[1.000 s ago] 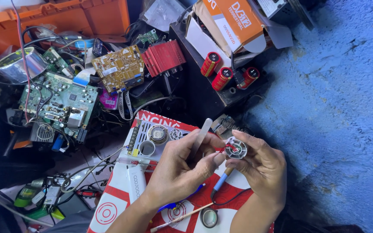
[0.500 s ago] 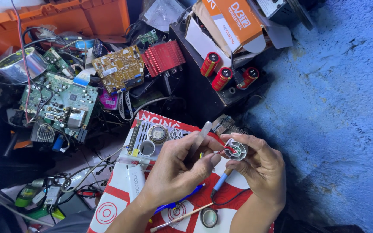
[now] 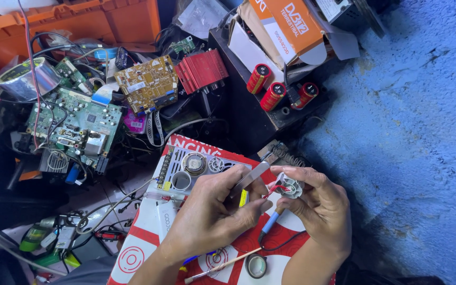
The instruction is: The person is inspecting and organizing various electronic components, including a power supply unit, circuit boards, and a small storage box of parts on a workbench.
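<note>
Item: small round part (image 3: 292, 187), grey, with red wires. The right hand (image 3: 320, 208) is pinching it at the rim between thumb and fingertips, holding it above the red and white board (image 3: 149, 237).

Item: flat metal tool (image 3: 251, 178), silver. The left hand (image 3: 212, 216) is gripping its lower end with fingers pressed together, and its tip is pointing up and toward the part, just beside the right hand's pinch.

Below the grip: a blue-handled tool (image 3: 268, 222) with a black cord, a thin stick (image 3: 222, 265), a small roll of tape (image 3: 256, 265).

Behind the grip: a grey metal box (image 3: 186, 169) on the board; farther off, green circuit board (image 3: 75, 124), yellow circuit board (image 3: 148, 83), three red cylinders (image 3: 273, 95).

Risks, as judged: the tool is likely slipping off so small a target, nicking a fingertip or tearing the thin red wires; a light pinch is risking a drop into the clutter.
</note>
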